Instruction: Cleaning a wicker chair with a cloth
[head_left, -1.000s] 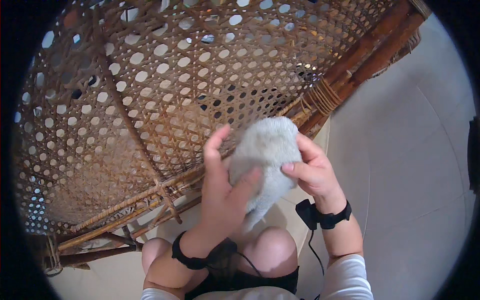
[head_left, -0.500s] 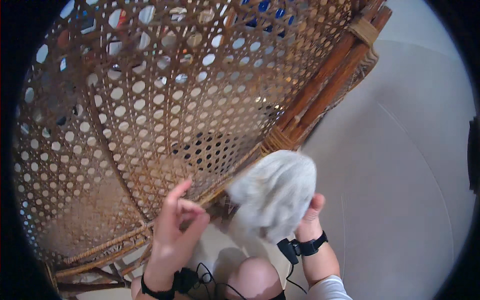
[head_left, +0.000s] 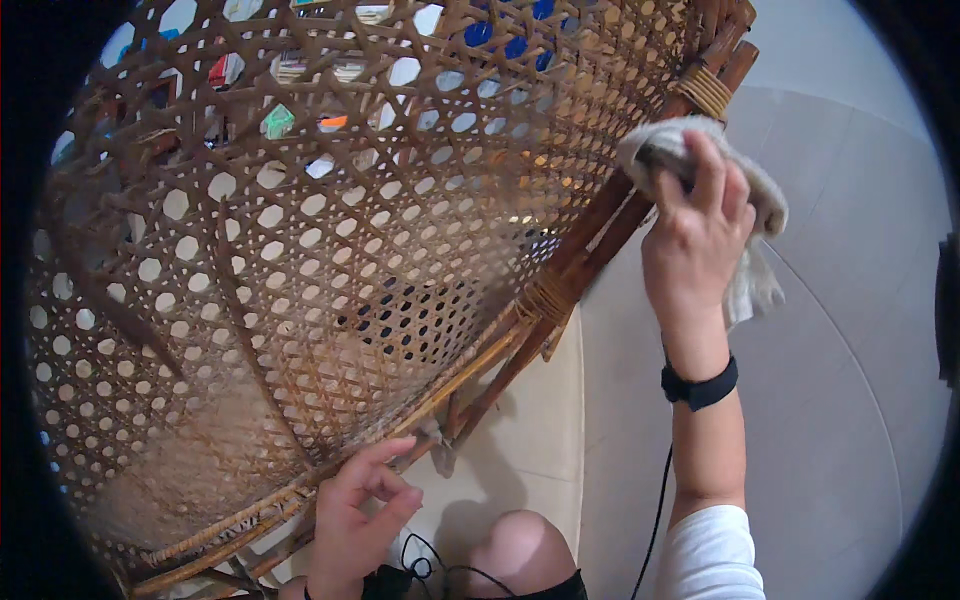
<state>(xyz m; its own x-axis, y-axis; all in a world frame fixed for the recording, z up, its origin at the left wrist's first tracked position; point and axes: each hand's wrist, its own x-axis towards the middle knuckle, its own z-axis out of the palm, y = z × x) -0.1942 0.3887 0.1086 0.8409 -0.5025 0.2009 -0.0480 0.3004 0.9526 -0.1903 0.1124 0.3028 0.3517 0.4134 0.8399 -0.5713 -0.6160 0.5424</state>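
Observation:
My right hand (head_left: pixel 700 230) is closed on a whitish cloth (head_left: pixel 760 190), pressing it against the upper right poles (head_left: pixel 625 210) of a woven cane chair (head_left: pixel 300 260). Part of the cloth hangs loose beside the wrist, and a dark patch shows on it near my fingertips. Down by the chair's lower front rim (head_left: pixel 440 400), my left hand (head_left: pixel 365 510) holds nothing. Its fingers are bent and apart, close to the rim; whether they touch it I cannot tell.
A cane binding (head_left: pixel 705 92) wraps the poles near the top, another (head_left: pixel 545 300) lower down. My knee (head_left: pixel 520 555) is below the rim. A black cable (head_left: pixel 655 520) runs down from my right wrist strap. Pale floor (head_left: pixel 800 400) lies to the right. Colourful items show through the weave.
My right hand has carried the cloth up and right from near the lower binding onto the upper poles. The left hand has lowered slightly. The view of the chair has shifted a little.

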